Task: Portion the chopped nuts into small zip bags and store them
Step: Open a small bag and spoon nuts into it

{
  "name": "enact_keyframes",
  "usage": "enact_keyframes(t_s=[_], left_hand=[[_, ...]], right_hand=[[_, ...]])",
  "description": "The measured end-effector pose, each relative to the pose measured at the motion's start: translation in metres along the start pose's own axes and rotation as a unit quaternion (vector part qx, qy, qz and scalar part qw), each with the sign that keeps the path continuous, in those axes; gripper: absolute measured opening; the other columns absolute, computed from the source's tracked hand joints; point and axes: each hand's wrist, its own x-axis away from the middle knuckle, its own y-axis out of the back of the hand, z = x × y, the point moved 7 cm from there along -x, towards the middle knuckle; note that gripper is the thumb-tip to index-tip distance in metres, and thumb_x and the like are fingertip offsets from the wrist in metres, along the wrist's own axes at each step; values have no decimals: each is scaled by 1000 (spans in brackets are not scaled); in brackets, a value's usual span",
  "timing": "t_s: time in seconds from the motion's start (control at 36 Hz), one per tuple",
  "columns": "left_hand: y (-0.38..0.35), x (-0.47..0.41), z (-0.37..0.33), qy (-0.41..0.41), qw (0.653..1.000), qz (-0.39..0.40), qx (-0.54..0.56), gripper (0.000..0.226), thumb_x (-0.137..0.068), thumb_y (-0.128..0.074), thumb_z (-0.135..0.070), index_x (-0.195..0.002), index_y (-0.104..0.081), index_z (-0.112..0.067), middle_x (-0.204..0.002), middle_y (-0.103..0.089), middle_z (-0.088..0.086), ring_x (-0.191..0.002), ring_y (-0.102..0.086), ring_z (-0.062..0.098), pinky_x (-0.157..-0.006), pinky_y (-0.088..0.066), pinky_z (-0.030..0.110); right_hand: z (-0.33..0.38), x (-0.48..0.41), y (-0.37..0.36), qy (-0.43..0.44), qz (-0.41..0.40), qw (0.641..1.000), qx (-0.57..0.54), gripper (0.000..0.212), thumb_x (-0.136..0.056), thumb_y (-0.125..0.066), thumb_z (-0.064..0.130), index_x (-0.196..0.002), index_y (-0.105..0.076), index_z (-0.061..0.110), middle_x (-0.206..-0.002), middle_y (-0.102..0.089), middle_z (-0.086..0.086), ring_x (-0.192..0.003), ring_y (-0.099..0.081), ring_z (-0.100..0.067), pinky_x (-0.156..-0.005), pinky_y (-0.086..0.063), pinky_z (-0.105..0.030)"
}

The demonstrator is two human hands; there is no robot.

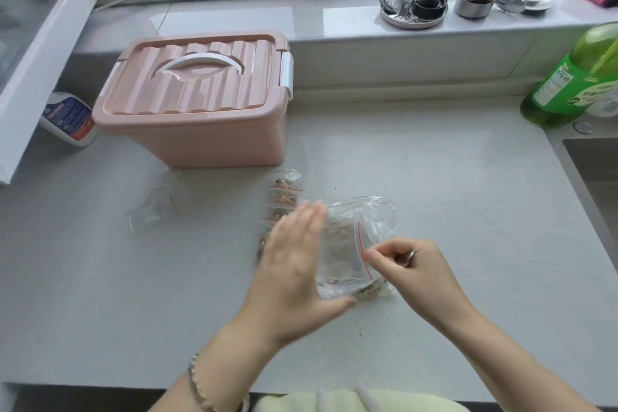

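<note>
Clear plastic, a zip bag (347,264) of nuts (337,234) on the table (451,194), is pinched at its red seal by the right hand (418,267), likely for closing, while the left hand (294,261) is held flat and open beside it, seemingly as a brace

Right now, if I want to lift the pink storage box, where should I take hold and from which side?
Probably the white handle on top of the pink storage box, from above: it lies centred over a finger recess, and the side clips look latched.
</note>
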Motion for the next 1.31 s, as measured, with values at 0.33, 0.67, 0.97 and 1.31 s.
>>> enact_keyframes(t_s=[0.33,0.67,0.97,1.31], left_hand=[[-3,-3,-21,-33,988,-148,-12,56,-72,-59,-49,-115,-49,-14,-104,-67,0,-102,-53,9,-100,-35,35],[-5,7,-14,-48,983,-174,-15,44,-77,-60,-50,-100,-51,-13,-81,-69,-2,-75,-60,10,-94,-42,29],[-27,21,33,192,973,-28,124,57,-64,-78,-46,-109,-59,-17,-92,-59,-14,-92,-59,10,-84,-45,25],[-60,26,45,303,921,45,240,75,-65,-81,-36,-132,-46,-26,-120,-56,-10,-109,-44,-1,-91,-29,12]], right_hand=[[-2,1,-13,17,15,999,49,20,-81,-66,11,-63,-68,19,-54,-57,4,-48,-45,0,-50,-34,-11],[-6,3,-12,23,18,997,74,20,-84,-65,15,-64,-69,15,-45,-48,11,-44,-40,-2,-47,-30,-10],[-42,5,38,-14,-131,991,20,48,-85,-24,51,-68,-53,16,-64,-45,-3,-51,-43,-2,-56,-34,-13],[-65,2,55,-38,-187,978,80,44,-99,-33,30,-67,-60,14,-56,-62,-6,-56,-58,-16,-59,-44,-23]])
